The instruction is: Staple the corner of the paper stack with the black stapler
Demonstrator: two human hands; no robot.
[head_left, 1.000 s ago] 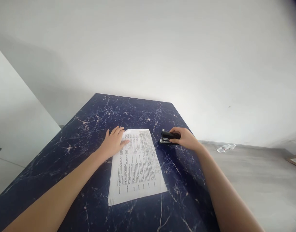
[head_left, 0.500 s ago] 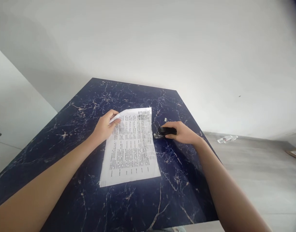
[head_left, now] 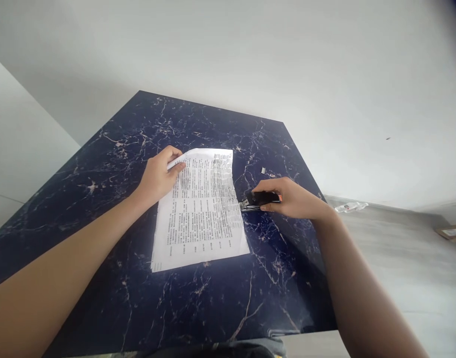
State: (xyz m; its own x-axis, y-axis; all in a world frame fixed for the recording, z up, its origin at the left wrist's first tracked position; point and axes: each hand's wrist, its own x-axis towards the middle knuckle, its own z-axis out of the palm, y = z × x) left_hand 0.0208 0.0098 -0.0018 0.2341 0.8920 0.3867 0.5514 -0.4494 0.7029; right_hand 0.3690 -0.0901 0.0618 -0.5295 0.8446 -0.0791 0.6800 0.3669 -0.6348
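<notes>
White printed sheets of paper (head_left: 200, 211) lie on a dark blue marble-patterned table (head_left: 198, 303). My left hand (head_left: 158, 175) pinches the far left corner of the paper and holds that corner lifted off the table. My right hand (head_left: 293, 199) is closed round a black stapler (head_left: 257, 200), whose metal mouth sits at the paper's right edge. A tiny pale scrap (head_left: 263, 170) lies on the table just beyond the stapler.
A white wall rises behind the table and a pale panel stands at the left. To the right lies grey floor with a clear plastic bottle (head_left: 349, 206) and a brown cardboard piece (head_left: 451, 231). The table's right edge runs close to my right forearm.
My left hand went from lying flat on the paper to pinching and lifting its far corner. My right hand slid the stapler left to the paper's edge. The view tilted down.
</notes>
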